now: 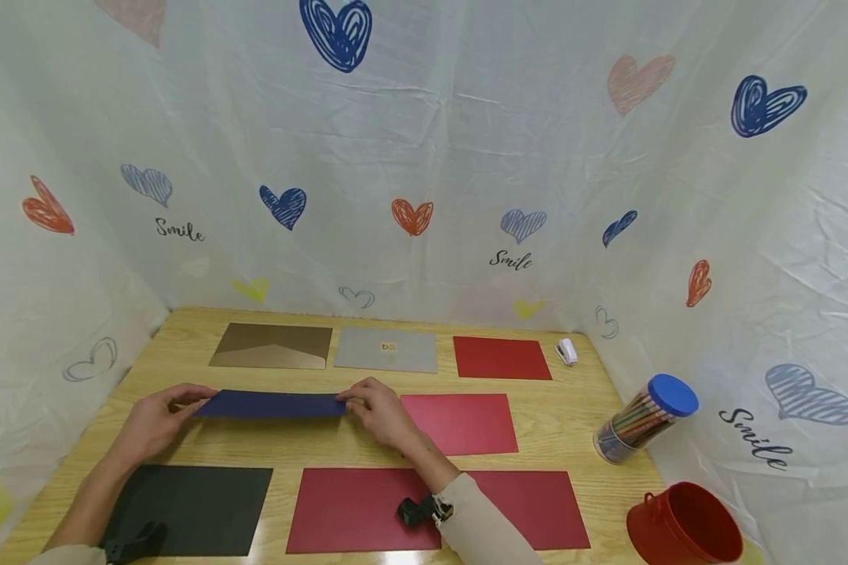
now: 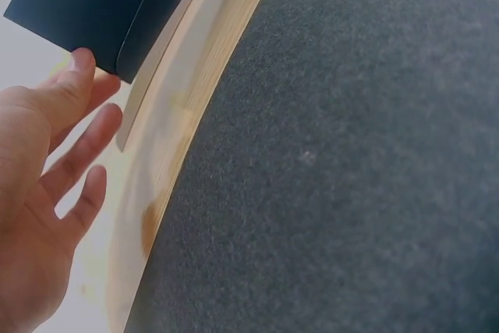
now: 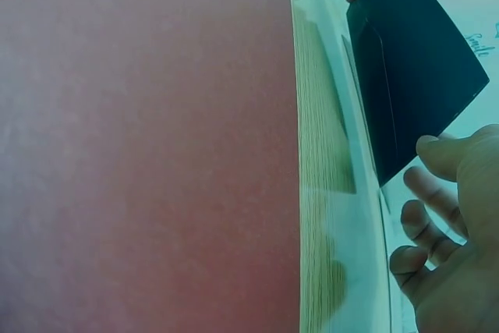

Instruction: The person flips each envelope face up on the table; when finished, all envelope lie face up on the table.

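Holding the navy envelope (image 1: 272, 405) by its two short ends, I have it lifted off the wooden table (image 1: 572, 408), roughly level, between the far row of envelopes and the black sheet (image 1: 191, 508) nearest me. My left hand (image 1: 157, 417) pinches the left end, thumb on top and the other fingers spread loosely beneath, as the left wrist view shows. My right hand (image 1: 381, 412) pinches the right end the same way, its lower fingers curled under the edge.

To do this step well, I judge both pinches should stay near the corners and light, so the paper does not crease or bow in the middle. Keeping the two hands at the same height should stop the envelope from twisting. The flap side seems to face down toward the wrist cameras, so any turning should be done slowly, with both hands together. The red envelope (image 1: 459, 424) lies just beside my right hand, so I would keep that wrist raised to avoid dragging it.
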Tool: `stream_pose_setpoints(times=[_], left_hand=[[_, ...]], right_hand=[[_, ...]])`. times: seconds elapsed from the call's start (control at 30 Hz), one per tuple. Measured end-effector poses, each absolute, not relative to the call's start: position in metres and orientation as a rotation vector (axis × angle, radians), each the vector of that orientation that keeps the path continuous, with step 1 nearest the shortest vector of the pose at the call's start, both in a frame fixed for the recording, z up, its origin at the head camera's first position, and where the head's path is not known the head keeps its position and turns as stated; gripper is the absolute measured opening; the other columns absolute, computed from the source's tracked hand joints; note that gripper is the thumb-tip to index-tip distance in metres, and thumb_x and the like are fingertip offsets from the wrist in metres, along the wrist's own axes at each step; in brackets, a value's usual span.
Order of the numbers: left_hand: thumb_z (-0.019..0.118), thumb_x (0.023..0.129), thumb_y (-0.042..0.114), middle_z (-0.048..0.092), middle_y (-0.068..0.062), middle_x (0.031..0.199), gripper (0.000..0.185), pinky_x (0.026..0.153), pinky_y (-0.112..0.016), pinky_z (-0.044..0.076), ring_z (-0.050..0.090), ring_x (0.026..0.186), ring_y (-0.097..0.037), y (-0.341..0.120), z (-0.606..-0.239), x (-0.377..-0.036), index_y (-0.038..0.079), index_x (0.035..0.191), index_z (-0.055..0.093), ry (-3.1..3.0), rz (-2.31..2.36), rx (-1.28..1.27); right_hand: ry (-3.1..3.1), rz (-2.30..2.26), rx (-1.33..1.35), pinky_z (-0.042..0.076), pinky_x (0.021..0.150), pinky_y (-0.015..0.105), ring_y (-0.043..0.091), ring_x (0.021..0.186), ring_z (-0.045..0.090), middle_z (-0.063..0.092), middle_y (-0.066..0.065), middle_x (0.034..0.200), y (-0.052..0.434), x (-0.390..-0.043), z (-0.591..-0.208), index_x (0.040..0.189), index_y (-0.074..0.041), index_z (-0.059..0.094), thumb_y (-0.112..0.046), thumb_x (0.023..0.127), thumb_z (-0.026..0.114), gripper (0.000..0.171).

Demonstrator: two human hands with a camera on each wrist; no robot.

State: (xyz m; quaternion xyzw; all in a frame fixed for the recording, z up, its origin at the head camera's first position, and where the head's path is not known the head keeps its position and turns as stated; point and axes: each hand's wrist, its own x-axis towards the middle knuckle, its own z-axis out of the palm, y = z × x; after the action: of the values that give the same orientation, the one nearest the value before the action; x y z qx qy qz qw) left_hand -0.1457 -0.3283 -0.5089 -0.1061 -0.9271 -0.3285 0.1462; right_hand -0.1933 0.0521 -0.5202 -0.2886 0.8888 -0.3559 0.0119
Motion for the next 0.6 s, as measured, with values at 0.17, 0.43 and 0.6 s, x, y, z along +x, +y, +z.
stream_pose_setpoints(times=[0.17, 0.43, 0.6], left_hand=[[0.07, 0.091, -0.001, 0.075, -0.009, 0.095, 0.019, 0.064, -0.019, 0.05, 0.056, 0.08, 0.013, -0.3267, -0.5086, -0.1455, 0.012, 0.104, 0.076, -2.663, -0.954, -0.306], [0.071, 0.095, 0.017, 0.073, -0.001, 0.087, 0.004, 0.064, -0.022, 0.048, 0.054, 0.076, 0.011, -0.3213, -0.5081, -0.1452, 0.014, 0.096, 0.074, -2.668, -0.937, -0.222], [0.072, 0.095, 0.018, 0.072, 0.0, 0.086, 0.003, 0.063, -0.019, 0.046, 0.055, 0.074, 0.01, -0.3195, -0.5087, -0.1455, 0.015, 0.095, 0.073, -2.645, -0.975, -0.223]], right_hand=[[2.774, -1.16, -0.896, 0.042, 0.069, 0.018, 0.002, 0.083, 0.05, 0.063, -0.006, 0.112, 0.0525, -0.1927, -0.5185, 0.119, -0.023, 0.075, -0.019, 0.102, 0.061, 0.022], [2.778, -1.324, -0.867, 0.047, 0.07, 0.016, -0.001, 0.083, 0.056, 0.07, -0.002, 0.104, 0.0521, -0.1931, -0.5159, 0.114, -0.011, 0.076, -0.016, 0.099, 0.065, 0.019], [2.805, -1.332, -0.826, 0.045, 0.065, 0.016, 0.0, 0.076, 0.052, 0.071, -0.002, 0.103, 0.052, -0.1929, -0.5168, 0.114, -0.012, 0.075, -0.017, 0.099, 0.065, 0.019]])
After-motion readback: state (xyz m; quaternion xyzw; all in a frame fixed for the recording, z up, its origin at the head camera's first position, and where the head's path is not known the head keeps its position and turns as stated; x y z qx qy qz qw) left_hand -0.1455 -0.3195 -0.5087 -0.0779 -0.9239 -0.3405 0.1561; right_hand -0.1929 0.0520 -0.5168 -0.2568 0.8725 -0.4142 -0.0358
